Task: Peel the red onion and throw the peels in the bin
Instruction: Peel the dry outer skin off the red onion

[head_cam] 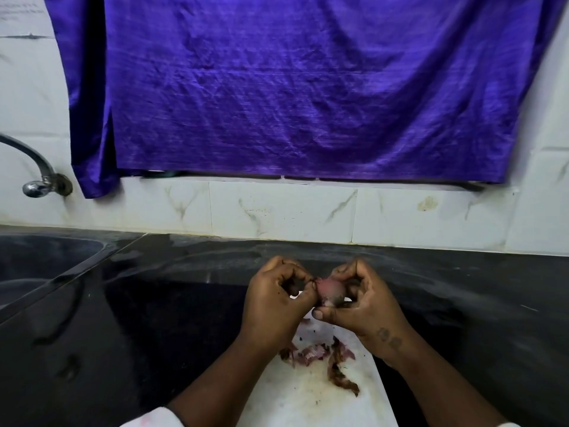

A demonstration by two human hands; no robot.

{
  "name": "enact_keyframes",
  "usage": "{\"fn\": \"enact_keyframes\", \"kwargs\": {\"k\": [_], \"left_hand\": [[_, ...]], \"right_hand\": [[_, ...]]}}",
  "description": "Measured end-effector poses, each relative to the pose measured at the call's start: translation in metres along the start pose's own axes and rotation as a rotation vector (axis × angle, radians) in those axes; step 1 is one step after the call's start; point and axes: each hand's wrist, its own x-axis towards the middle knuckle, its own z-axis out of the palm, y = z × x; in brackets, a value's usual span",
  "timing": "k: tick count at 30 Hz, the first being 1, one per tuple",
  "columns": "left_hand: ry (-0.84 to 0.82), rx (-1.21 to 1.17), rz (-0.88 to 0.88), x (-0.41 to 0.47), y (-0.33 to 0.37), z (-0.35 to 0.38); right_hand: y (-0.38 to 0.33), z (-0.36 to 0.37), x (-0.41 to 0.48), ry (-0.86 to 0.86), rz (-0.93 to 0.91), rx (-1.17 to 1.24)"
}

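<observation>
If the dry skin tears off suddenly, the small pinkish-red onion (331, 290) could slip and drop, scattering scraps over the black stone desk (154, 303). The right hand (368, 306) curls round the onion, held above the white cutting board (301, 399); the left hand (274, 302) pinches a dark strip of skin (311, 281) at its left side. Loose purple-brown peels (320, 355) lie on the board; no bin shows.

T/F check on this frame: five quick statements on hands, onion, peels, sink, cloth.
The right hand holds the red onion. True.
The left hand hangs idle. False: it pinches a peel strip at the onion.
Loose peels lie on the white board. True.
The sink is right of the hands. False: it is on the left.
The cloth on the wall is green. False: purple.
</observation>
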Motion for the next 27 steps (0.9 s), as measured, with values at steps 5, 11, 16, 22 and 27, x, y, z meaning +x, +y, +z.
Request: {"fn": "enact_keyframes", "kwargs": {"k": [5, 11, 16, 22, 27], "left_hand": [[-0.017, 0.033, 0.053, -0.0002, -0.0017, -0.0010], [-0.022, -0.055, 0.088, 0.0022, -0.0033, -0.0038], [0.002, -0.031, 0.104, 0.0023, -0.0044, -0.0044], [0.024, 0.045, 0.182, -0.0003, -0.0042, -0.0026], [-0.015, -0.069, 0.129, 0.0035, -0.0054, -0.0044]], "right_hand": [[-0.0011, -0.0049, -0.0001, -0.028, 0.067, 0.134], [-0.0014, -0.0087, 0.0004, -0.035, 0.089, 0.170], [-0.0044, -0.0076, -0.0008, -0.036, 0.097, 0.164], [-0.0070, -0.0067, -0.0014, -0.043, 0.110, 0.231], [-0.0076, -0.0093, -0.0012, -0.057, 0.122, 0.294]]}}
